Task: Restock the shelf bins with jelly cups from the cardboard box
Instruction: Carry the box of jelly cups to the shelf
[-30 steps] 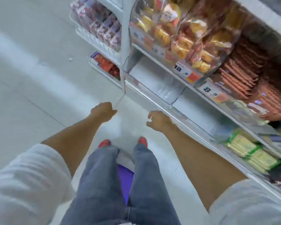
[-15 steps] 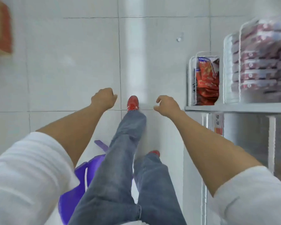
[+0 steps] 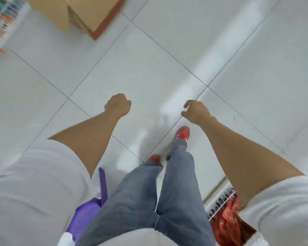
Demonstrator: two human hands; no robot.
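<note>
The brown cardboard box (image 3: 85, 13) with a red bottom edge stands on the white tiled floor at the top left, far ahead of both hands. Its contents do not show, and no jelly cups are in view. My left hand (image 3: 117, 105) hangs over the floor in a curled fist and holds nothing that I can see. My right hand (image 3: 196, 110) is out to the right with its fingers loosely curled and nothing in it. My legs in grey jeans and red shoes (image 3: 182, 133) are mid-stride below the hands.
A wire shelf bin with red packets (image 3: 228, 221) is at the bottom right, beside my right arm. A purple plastic object (image 3: 89, 215) sits behind my left leg. Blurred colourful goods on another shelf (image 3: 2, 20) line the far left edge.
My view has swung away from the shelf bins to the open floor, and the cardboard box has come into sight at the top left. Both hands stay curled and carry nothing.
</note>
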